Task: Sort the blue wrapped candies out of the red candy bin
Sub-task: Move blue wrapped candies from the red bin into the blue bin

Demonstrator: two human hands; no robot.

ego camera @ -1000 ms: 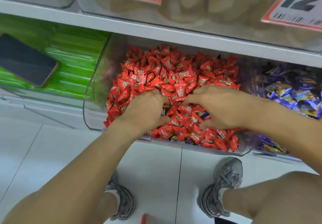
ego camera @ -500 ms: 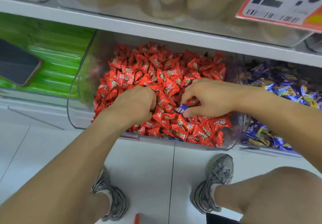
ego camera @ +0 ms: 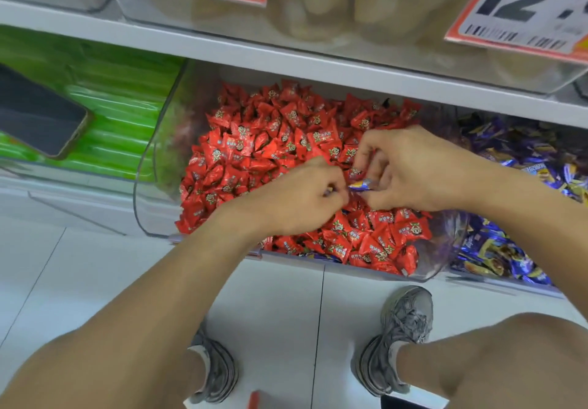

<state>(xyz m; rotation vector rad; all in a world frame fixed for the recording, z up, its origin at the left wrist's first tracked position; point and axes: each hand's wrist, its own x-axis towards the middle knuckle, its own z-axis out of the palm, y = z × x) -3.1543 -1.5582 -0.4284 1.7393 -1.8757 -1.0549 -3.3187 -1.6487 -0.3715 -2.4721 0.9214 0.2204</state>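
The place was a shop, at a pick-and-mix sweets display. A white shelf (ego camera: 286,58) ran across the view with clear plastic bins set side by side under it: one (ego camera: 149,186) heaped with red candies (ego camera: 254,154), one (ego camera: 541,287) to its right full of blue candies (ego camera: 509,249), and one to the left holding green packs (ego camera: 121,116). More clear bins stood on the shelf above. Orange price tags with barcodes hung on their fronts; the tag (ego camera: 521,7) at upper right showed a large "12." in black. Below the bins lay a white tiled floor (ego camera: 95,265), as in a store aisle.
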